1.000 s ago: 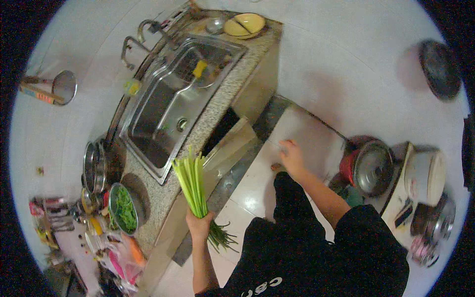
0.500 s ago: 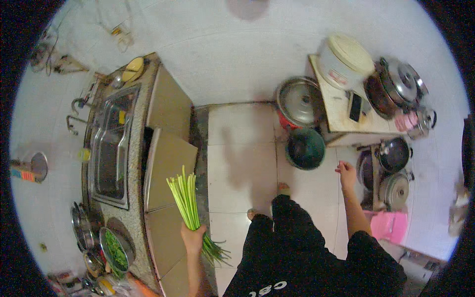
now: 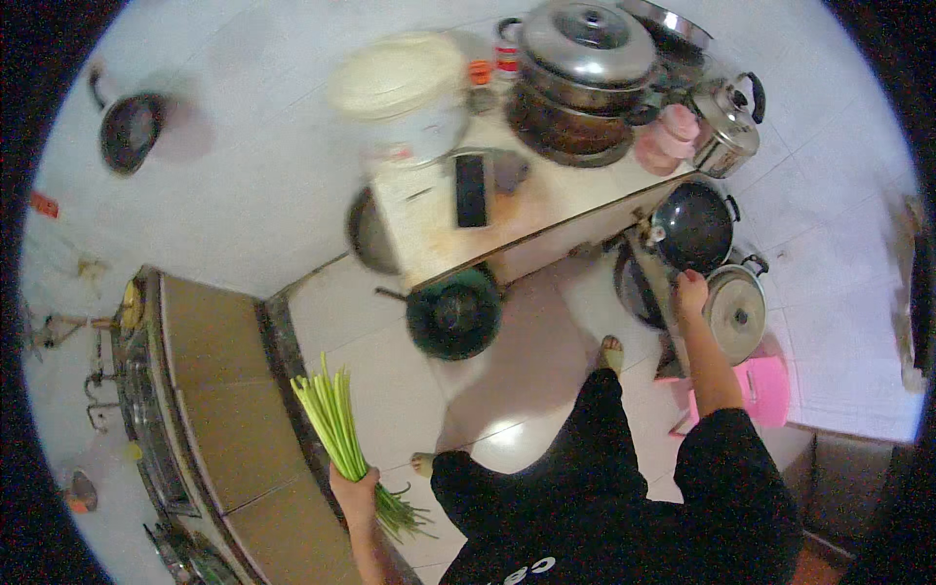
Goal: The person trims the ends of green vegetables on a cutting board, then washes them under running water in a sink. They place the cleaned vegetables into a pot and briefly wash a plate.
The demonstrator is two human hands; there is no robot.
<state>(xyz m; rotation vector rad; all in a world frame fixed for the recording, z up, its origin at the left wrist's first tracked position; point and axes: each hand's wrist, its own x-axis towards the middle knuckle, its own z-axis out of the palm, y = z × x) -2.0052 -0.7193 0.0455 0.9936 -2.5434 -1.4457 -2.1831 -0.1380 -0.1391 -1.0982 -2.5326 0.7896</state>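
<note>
My left hand (image 3: 353, 486) is closed round a bunch of long, pale green stems (image 3: 334, 409) with darker, thin ends, held low at the left of the body. My right hand (image 3: 691, 290) reaches out to the near edge of a dark wok (image 3: 698, 219), beside a lidded light-metal pot (image 3: 735, 320). Its fingers are curled at that edge, and what they grip, if anything, is too small to make out. Below the pot is a pink plastic stool (image 3: 765, 388).
A cabinet top (image 3: 526, 219) holds a white bucket (image 3: 395, 112), a phone (image 3: 471, 190), stacked pots (image 3: 575, 107) and a kettle (image 3: 726, 127). A green basin (image 3: 453, 312) stands on the floor before it. The sink counter (image 3: 175, 409) runs along the left, and a pan (image 3: 132, 132) hangs on the wall.
The view has turned rightward, bringing the cabinet to the centre and moving the sink to the left edge. My right hand has reached out to the wok. The stems remain in my left hand.
</note>
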